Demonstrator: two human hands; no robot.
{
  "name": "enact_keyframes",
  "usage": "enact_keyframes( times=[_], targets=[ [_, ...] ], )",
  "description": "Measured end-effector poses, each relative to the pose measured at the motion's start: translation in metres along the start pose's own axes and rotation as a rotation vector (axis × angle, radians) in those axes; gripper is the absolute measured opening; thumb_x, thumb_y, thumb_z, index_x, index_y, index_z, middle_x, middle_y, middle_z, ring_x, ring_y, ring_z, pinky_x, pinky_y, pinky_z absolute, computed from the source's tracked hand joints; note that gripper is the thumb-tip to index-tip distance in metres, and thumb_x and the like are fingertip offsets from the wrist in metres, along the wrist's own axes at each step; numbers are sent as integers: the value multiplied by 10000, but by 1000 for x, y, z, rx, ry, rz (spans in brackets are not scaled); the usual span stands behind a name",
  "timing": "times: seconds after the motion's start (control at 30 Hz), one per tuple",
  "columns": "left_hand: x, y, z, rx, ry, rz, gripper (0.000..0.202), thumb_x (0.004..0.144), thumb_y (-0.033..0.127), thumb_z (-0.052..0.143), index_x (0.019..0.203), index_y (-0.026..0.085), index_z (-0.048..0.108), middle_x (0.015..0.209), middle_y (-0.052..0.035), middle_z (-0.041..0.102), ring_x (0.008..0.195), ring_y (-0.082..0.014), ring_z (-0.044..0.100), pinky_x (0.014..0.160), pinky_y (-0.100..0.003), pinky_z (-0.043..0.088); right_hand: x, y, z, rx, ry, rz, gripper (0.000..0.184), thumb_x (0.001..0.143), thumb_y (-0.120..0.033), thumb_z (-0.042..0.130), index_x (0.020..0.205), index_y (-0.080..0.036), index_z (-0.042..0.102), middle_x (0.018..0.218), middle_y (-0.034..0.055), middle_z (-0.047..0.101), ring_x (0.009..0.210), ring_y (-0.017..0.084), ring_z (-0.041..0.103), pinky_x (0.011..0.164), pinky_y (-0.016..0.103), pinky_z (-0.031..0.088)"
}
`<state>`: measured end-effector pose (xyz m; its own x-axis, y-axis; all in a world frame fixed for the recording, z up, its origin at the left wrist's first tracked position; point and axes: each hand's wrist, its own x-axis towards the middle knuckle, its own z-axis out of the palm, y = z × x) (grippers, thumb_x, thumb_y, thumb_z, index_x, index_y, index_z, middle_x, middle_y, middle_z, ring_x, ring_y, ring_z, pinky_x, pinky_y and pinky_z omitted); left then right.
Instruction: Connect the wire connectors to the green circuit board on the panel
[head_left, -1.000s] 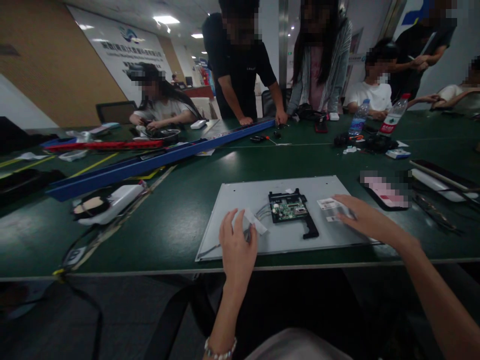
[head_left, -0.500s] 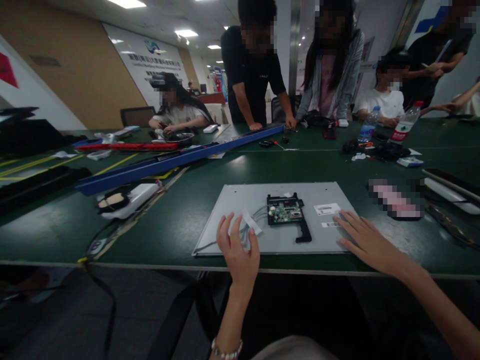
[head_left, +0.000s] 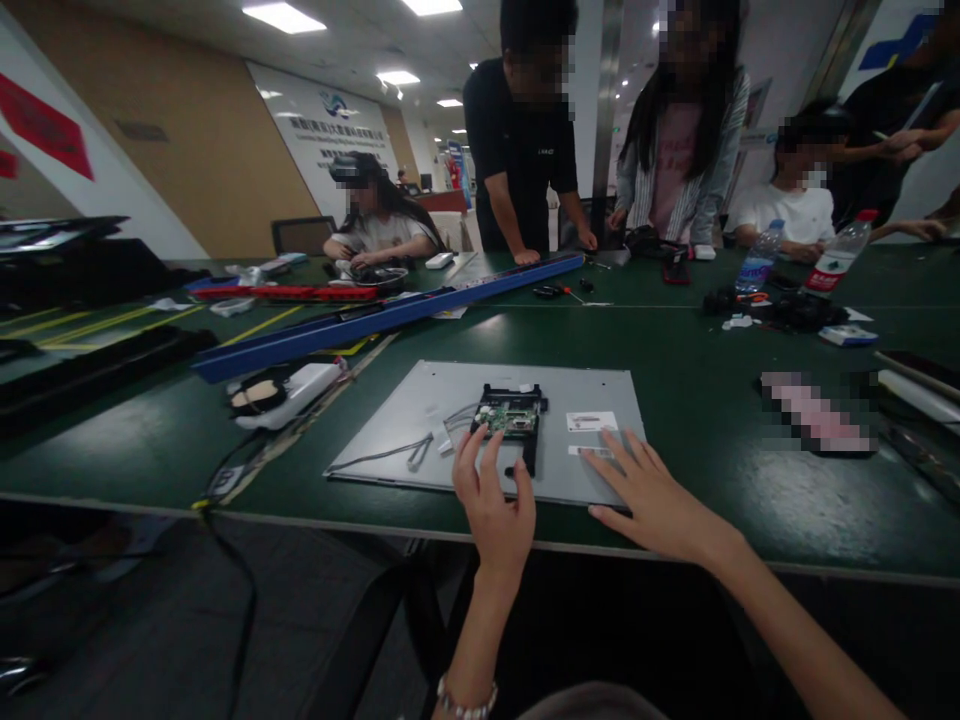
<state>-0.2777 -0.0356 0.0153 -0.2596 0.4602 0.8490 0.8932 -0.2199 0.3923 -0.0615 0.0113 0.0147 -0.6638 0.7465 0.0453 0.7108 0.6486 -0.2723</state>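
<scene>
A flat grey metal panel (head_left: pixel 405 400) lies on the green table before me. On it sits a green circuit board (head_left: pixel 504 421) in a black plastic bracket (head_left: pixel 530 455), with grey cables (head_left: pixel 390 456) running off to the left. My left hand (head_left: pixel 495 490) is over the panel's near edge, fingers apart and curved, the tips by the bracket's lower left. Whether they touch it I cannot tell. My right hand (head_left: pixel 652 490) rests spread on the panel's right part, its fingertips beside two white labels (head_left: pixel 591 421).
A long blue bar (head_left: pixel 390 320) crosses the table behind the panel, near a red bar (head_left: pixel 285 293). A white device (head_left: pixel 289 393) lies left, a pink phone-like object (head_left: pixel 814 410) right. Two bottles (head_left: pixel 761 258) stand at the back right. Several people are around the far side.
The panel with its board has shifted left and turned a little. My left hand has gone from the cables to the bracket. My right hand has moved left with the panel.
</scene>
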Motion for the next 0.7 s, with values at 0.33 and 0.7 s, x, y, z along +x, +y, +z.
enact_keyframes(
  times=[0.33, 0.7],
  targets=[
    [-2, 0, 0, 7, -39, -13, 362, 884, 180, 509, 1246, 175, 520, 1326, -151, 497, 1329, -270, 390, 1092, -491, 336, 39, -37, 1, 51, -62, 5, 734, 915, -648, 339, 1521, -252, 222, 1606, 106, 38, 1437, 396, -39, 1142, 542, 98],
    [-3, -2, 0, 1, -86, -23, 364, 879, 180, 508, 1243, 167, 516, 1320, -160, 501, 1325, -278, 396, 1077, -505, 351, 67, -57, 2, 76, -87, 13, 706, 926, -601, 356, 1518, -236, 237, 1604, 119, 66, 1430, 427, -48, 1123, 574, 83]
  ],
)
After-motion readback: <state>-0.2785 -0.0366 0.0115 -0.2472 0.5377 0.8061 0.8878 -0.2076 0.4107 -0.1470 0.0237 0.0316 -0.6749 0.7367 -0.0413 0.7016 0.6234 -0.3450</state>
